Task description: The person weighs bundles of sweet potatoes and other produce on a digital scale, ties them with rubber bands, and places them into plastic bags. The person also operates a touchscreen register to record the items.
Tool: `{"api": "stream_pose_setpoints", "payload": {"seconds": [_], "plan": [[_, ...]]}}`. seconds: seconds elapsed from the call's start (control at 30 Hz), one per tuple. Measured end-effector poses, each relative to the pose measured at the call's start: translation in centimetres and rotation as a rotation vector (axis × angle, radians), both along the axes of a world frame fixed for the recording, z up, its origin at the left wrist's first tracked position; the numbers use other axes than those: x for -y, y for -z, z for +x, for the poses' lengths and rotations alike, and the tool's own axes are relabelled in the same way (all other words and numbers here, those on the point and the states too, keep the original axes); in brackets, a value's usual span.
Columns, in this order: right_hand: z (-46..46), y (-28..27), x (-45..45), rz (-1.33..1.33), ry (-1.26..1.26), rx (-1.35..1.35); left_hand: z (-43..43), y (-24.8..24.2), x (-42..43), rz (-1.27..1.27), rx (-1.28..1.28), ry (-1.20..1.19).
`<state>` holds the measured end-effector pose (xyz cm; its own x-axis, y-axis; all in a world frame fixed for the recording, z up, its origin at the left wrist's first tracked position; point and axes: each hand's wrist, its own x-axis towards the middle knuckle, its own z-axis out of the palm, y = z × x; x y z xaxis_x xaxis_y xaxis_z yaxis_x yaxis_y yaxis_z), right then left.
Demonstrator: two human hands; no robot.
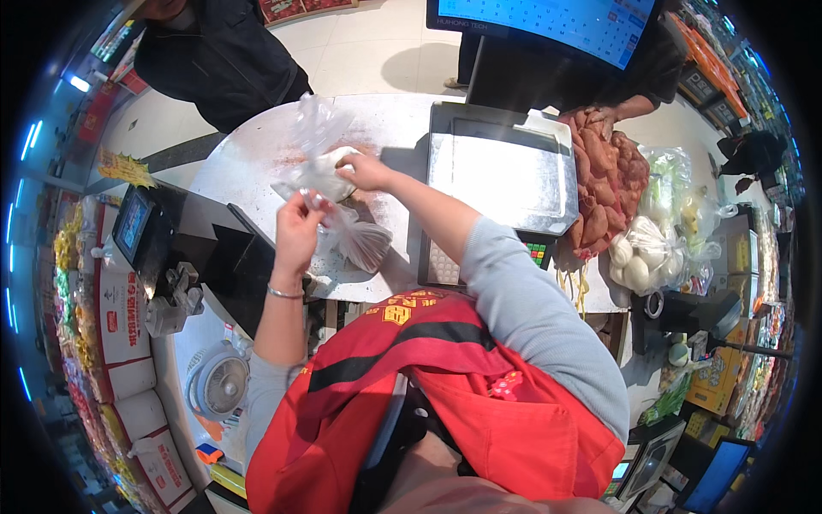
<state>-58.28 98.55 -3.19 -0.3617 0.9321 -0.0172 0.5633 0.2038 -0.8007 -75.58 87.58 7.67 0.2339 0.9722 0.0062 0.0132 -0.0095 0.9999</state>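
On the left part of the white counter [244, 138], my left hand [297, 226] pinches a clear plastic bag [329, 221] by its gathered film. Just beyond it, my right hand [367, 172] grips the right side of a plastic bag with white contents [337, 164]. Close to my left hand lies a tied clear bag of brownish sticks [366, 244]; what they are, I cannot tell. Behind both hands stands loose, crumpled clear film [318, 125]. The films overlap, so where one bag ends is hard to tell.
Right of my arm sits a weighing scale [504, 170]. Beside it lie a large bag of raw meat [603, 186], touched by another person's hand [602, 121], and bagged white round items [642, 254]. A monitor [546, 26] overhangs the scale. Someone in dark clothes [218, 58] stands across the counter.
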Motion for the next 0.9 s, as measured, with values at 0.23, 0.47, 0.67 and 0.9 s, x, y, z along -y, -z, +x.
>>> {"api": "stream_pose_setpoints", "payload": {"seconds": [0.23,0.47,0.67,0.9], "plan": [[6.9,-4.9,12.7,0.098,-0.095,-0.466,10.1,-9.5,-2.5,0.216,0.284,0.345],[16.5,-9.2,14.8,0.457,0.464,-0.203,18.4,-14.9,-1.4,0.555,0.642,0.727],[22.9,-4.9,17.5,0.388,0.443,0.689,14.9,-3.8,-2.0,0.153,0.239,0.535],[26.1,-5.4,17.0,0.305,0.067,0.773,5.5,7.4,-0.9,-0.220,0.159,0.171]]}}
